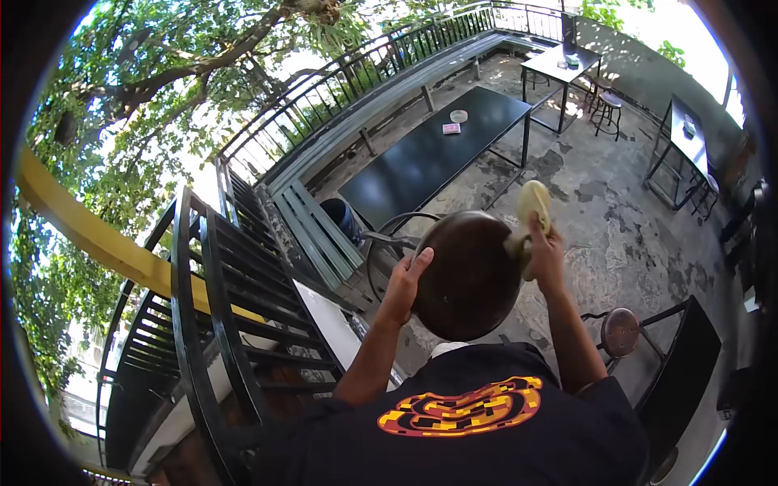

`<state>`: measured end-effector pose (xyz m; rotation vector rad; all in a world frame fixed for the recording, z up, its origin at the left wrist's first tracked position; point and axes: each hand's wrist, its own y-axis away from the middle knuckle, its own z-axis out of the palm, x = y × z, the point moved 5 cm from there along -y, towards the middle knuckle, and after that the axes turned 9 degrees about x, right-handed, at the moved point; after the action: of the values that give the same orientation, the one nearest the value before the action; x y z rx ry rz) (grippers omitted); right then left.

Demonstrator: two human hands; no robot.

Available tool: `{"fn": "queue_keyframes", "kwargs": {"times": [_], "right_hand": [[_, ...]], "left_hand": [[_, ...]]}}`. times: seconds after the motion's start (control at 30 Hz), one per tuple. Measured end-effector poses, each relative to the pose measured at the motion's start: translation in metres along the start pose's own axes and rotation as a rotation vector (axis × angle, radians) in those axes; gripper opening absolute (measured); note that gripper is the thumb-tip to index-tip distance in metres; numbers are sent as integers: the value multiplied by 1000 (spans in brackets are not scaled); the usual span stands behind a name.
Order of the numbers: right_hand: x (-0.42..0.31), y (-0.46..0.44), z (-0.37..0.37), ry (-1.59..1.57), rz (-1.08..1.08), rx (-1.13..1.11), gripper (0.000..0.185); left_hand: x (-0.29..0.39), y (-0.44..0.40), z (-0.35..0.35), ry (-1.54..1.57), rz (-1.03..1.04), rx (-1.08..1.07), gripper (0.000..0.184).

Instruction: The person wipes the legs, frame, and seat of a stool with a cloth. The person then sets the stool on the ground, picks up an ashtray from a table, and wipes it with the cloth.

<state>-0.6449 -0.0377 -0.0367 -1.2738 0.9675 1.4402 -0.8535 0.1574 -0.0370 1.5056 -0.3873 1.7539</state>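
Note:
A round stool with a dark brown seat (466, 279) is tilted up in front of my chest. Behind its left edge, curved black metal parts (377, 255) show, probably its legs and ring. My left hand (401, 287) is closed on the left rim of the seat, thumb on the face. In my right hand (547, 257) is a bunched pale yellow cloth (535, 202), part of it sticking up above the fingers. One end of the cloth lies at the seat's right edge. The far side of the stool is hidden.
Beyond the stool stands a long black table (438, 154) with a pink packet (451, 129) and a round ashtray (459, 117). A black railing (243, 324) runs close on my left. Another stool (620, 332) stands at right by a dark table (685, 364).

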Motion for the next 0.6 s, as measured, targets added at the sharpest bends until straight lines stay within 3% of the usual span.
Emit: {"fn": "queue_keyframes", "kwargs": {"times": [0.07,0.17,0.27,0.4,0.47,0.53,0.6], "right_hand": [[21,0,24,32,60,-137,37],[31,16,62,270,-243,-194,47],[48,42,89,439,-397,-349,54],[12,104,107,372,-653,-813,53],[-20,127,104,375,-749,-1055,42],[-30,140,101,348,-844,-1152,39],[-30,134,96,310,-816,-1159,37]], "left_hand": [[6,15,15,43,16,10,47],[-8,14,14,-36,-23,-74,48],[-11,15,19,233,-103,-9,51],[13,15,15,504,-13,-78,71],[7,-2,-20,490,-70,-96,90],[37,17,-13,570,-187,-165,90],[50,11,-26,498,-29,-26,73]]}}
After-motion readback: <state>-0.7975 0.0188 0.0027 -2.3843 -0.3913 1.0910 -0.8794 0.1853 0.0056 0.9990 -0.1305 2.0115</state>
